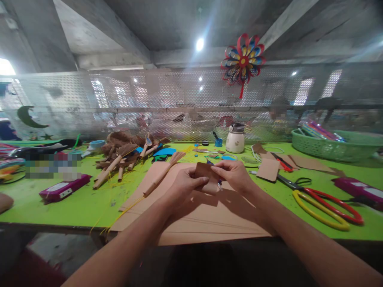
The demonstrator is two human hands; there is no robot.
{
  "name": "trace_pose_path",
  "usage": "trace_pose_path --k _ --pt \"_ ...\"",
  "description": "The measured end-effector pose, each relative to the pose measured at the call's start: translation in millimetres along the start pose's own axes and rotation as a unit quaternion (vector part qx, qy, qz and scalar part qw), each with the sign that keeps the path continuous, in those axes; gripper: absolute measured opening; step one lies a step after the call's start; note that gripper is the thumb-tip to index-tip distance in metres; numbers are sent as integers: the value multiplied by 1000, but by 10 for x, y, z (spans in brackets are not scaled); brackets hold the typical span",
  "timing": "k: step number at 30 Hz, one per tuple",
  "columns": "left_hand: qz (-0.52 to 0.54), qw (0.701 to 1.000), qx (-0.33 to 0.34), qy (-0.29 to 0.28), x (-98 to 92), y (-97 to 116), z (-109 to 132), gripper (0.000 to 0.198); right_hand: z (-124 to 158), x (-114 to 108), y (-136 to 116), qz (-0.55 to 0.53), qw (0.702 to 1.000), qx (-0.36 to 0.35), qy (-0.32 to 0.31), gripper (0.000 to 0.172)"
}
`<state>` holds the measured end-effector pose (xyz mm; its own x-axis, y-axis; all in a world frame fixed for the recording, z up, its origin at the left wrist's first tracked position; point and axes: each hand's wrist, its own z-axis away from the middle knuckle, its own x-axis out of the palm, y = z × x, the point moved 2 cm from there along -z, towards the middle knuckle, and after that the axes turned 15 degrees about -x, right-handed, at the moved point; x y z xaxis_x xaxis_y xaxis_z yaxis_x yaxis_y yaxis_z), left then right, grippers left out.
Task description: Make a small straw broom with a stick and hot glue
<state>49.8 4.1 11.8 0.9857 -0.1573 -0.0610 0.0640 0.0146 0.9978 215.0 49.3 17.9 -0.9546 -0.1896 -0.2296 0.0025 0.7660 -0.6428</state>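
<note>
Both hands meet over a stack of brown card sheets [191,215] at the table's near edge. My left hand [182,187] pinches the left side of a small brown card piece [206,175]. My right hand [236,175] pinches its right side from above. The piece is held a little above the sheets. A small dark thing shows just under the piece, too small to name. A rolled paper broom [163,175] lies on the sheets to the left of my hands.
Large scissors [323,201] with red and yellow handles lie at right, beyond a cut card square [267,169]. A green basket [332,145] stands far right. A pile of paper brooms [122,155], a white jar [235,139] and pink cases [64,189] sit on the green table [74,207].
</note>
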Motion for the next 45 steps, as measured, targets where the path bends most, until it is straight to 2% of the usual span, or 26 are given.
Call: trace_pose_path --k 7,13,16,19,23,27,30,37,39,41,43,45 --pt "29 999 -19 -7 42 32 51 21 20 6 88 -51 998 46 -6 27" --pt "25 999 -36 2 6 -32 1 25 13 -16 128 -124 989 78 -30 35" --pt "31 999 -32 -12 -19 -71 -33 31 -6 -38 114 -154 983 101 -4 40" --pt "34 998 -43 -27 -20 -84 -38 32 -24 -69 102 -137 985 103 14 45" --pt "23 997 -58 -40 11 -56 5 29 -30 -94 82 -55 995 58 -55 47" --pt "-5 995 -64 -76 45 -43 32 30 -14 -78 59 20 991 29 -131 40" --pt "-12 993 -84 -82 44 -67 13 32 -5 -67 41 18 990 37 -139 36" --pt "43 984 -124 -123 21 -64 23 39 13 -48 -3 -1 986 66 -154 33" --pt "20 985 -131 -110 6 -51 40 41 47 -5 -20 0 982 76 -172 32" --pt "-47 989 -125 -70 -20 -46 60 42 104 58 -18 4 978 90 -188 33" --pt "-154 982 -113 -4 -60 -52 96 44 174 128 13 -7 976 111 -185 32" --pt "-276 953 -90 84 -104 -56 174 48 235 185 64 -22 977 132 -169 33"
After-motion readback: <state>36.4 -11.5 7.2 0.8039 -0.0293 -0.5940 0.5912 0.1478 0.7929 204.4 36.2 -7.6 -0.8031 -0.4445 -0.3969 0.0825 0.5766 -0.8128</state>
